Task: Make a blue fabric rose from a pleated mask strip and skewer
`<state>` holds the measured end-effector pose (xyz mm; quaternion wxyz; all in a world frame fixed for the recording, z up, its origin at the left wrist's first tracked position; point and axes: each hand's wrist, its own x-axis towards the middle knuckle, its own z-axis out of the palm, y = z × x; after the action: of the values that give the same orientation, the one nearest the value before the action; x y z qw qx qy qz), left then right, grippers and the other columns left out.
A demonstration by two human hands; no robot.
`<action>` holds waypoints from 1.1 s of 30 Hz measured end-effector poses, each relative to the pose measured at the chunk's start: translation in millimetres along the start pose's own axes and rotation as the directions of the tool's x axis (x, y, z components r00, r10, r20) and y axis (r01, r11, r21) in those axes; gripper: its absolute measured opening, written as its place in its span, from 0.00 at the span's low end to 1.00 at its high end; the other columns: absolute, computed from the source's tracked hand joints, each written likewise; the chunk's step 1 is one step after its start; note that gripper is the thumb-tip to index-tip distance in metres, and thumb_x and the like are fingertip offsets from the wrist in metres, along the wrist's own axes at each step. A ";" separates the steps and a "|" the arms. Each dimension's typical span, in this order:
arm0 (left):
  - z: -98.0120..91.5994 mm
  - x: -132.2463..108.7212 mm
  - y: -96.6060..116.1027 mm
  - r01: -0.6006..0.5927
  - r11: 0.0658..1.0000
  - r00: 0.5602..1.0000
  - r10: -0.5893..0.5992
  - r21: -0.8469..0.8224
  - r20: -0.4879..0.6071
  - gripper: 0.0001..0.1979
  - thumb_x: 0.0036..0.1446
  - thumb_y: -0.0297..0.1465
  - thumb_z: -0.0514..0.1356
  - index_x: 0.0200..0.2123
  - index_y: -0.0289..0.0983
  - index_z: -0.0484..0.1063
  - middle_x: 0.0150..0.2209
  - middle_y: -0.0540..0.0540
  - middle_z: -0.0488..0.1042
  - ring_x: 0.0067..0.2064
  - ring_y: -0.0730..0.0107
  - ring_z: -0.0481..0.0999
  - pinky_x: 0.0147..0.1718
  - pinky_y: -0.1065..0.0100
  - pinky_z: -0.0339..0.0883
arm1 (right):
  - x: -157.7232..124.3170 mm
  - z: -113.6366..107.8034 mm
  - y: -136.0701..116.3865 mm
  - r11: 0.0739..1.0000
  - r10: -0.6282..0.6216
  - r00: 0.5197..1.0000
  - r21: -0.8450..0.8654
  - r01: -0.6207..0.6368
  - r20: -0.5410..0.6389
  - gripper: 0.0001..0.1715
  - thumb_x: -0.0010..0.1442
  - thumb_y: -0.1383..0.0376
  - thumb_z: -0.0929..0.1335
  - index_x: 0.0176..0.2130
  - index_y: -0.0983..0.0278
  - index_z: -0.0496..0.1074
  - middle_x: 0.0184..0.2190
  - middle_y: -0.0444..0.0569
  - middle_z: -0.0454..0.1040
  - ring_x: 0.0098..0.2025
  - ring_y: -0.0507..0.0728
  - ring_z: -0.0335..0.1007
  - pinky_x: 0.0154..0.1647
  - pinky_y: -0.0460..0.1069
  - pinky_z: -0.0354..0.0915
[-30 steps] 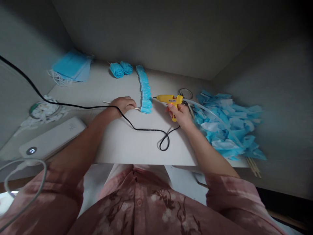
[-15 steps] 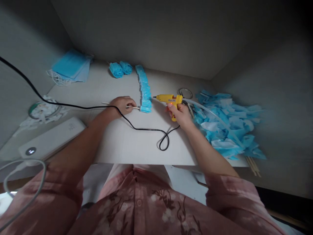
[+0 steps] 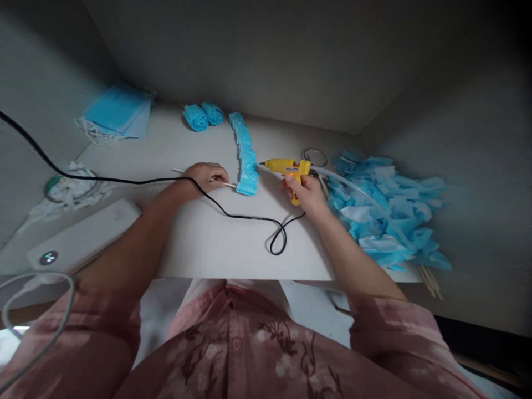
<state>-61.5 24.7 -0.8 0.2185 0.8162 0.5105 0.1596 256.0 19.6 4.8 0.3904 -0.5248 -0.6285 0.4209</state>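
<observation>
My left hand [image 3: 204, 176] is closed on a thin wooden stick [image 3: 226, 183] that lies across the white table [image 3: 216, 244]. The stick's right end touches the near end of a long strip of folded blue fabric [image 3: 246, 154]. My right hand [image 3: 305, 194] grips a yellow glue gun [image 3: 286, 168] by its handle, nozzle pointing left at the strip, a short way from it. The gun's black cord [image 3: 249, 217] loops over the table and runs under my left wrist.
A heap of blue and white fabric scraps [image 3: 382, 208] fills the right side, with wooden sticks [image 3: 430, 280] at its near edge. Two blue rolls [image 3: 203, 115] and a stack of blue masks [image 3: 118, 113] lie at the back. A white device [image 3: 78, 235] sits at left.
The stick and the near end of the blue strip have shifted slightly. My right hand and the glue gun have barely moved.
</observation>
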 end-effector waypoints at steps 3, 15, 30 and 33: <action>3.0 0.7 -3.9 -0.015 1.000 1.000 0.015 0.006 -0.011 0.13 0.58 0.37 0.59 0.36 0.36 0.80 0.39 0.46 0.79 0.40 0.68 0.76 0.41 0.71 0.65 | 0.7 -0.3 2.1 1.000 -0.011 1.000 0.003 0.011 -0.001 0.42 0.47 0.27 0.71 0.27 0.63 0.75 0.17 0.43 0.66 0.20 0.50 0.60 0.22 0.48 0.56; 11.4 5.1 -9.7 0.023 0.999 0.997 -0.021 0.025 -0.071 0.07 0.57 0.31 0.62 0.33 0.36 0.81 0.37 0.47 0.78 0.40 0.68 0.77 0.44 0.71 0.67 | -1.4 0.6 -2.6 1.000 0.006 1.000 -0.003 -0.006 0.001 0.44 0.45 0.26 0.71 0.28 0.64 0.76 0.18 0.42 0.65 0.20 0.50 0.59 0.22 0.48 0.55; 13.5 4.9 -15.2 -0.065 0.998 0.990 0.063 -0.016 -0.127 0.11 0.61 0.33 0.60 0.35 0.38 0.83 0.37 0.46 0.77 0.40 0.67 0.76 0.46 0.68 0.69 | -5.1 0.6 -5.9 0.999 -0.015 0.997 -0.035 0.017 0.071 0.43 0.48 0.27 0.70 0.28 0.65 0.77 0.18 0.42 0.66 0.20 0.50 0.58 0.23 0.48 0.56; 14.6 5.3 -16.4 -0.072 0.997 0.988 0.068 -0.019 -0.137 0.11 0.61 0.33 0.60 0.35 0.38 0.83 0.37 0.46 0.77 0.40 0.66 0.76 0.45 0.68 0.69 | -4.8 -0.1 -4.8 0.999 -0.024 0.997 -0.037 0.027 0.078 0.42 0.50 0.28 0.70 0.29 0.65 0.77 0.18 0.43 0.66 0.21 0.50 0.59 0.24 0.48 0.56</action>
<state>-64.7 32.9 -21.5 0.1873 0.8181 0.4933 0.2288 255.2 14.4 9.2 0.3609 -0.5072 -0.6579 0.4239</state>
